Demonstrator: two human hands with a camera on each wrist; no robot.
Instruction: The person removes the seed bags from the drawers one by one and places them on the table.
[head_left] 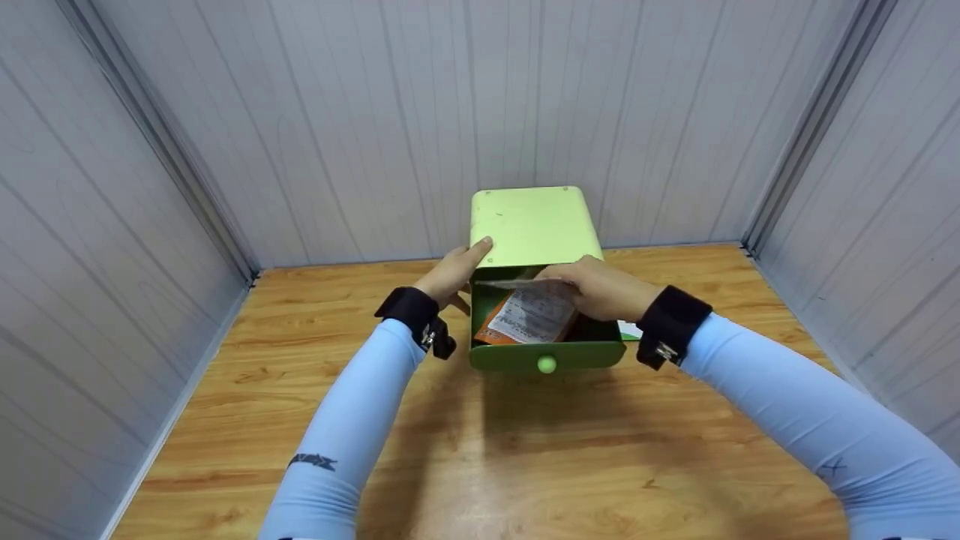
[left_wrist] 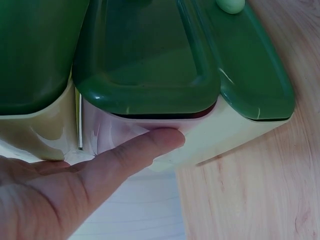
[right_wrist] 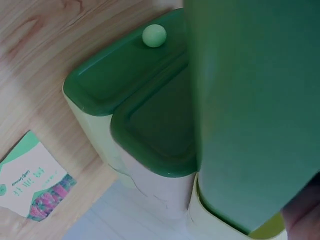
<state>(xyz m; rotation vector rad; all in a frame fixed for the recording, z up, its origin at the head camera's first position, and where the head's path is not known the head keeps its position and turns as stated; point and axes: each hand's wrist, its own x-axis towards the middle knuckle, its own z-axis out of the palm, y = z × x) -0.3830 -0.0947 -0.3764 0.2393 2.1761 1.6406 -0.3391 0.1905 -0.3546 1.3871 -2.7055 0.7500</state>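
Note:
A small chest of drawers [head_left: 534,225] has a pale yellow-green top and dark green fronts. Its top drawer [head_left: 547,358] is pulled out toward me. Over that drawer, my right hand [head_left: 600,289] pinches a thin flat packet [head_left: 510,284], seen nearly edge-on. Below it, inside the drawer, lies an orange packet with a white printed label [head_left: 534,316]. My left hand [head_left: 454,274] rests against the chest's left side, one fingertip on the top edge. A straight finger [left_wrist: 150,145] touches the side wall in the left wrist view.
A green-and-white packet with pink fruit printed on it [right_wrist: 37,177] lies on the wooden table [head_left: 465,465], right of the chest. Two lower drawers [right_wrist: 155,120] are closed. Pale panelled walls [head_left: 360,127] stand behind and on both sides.

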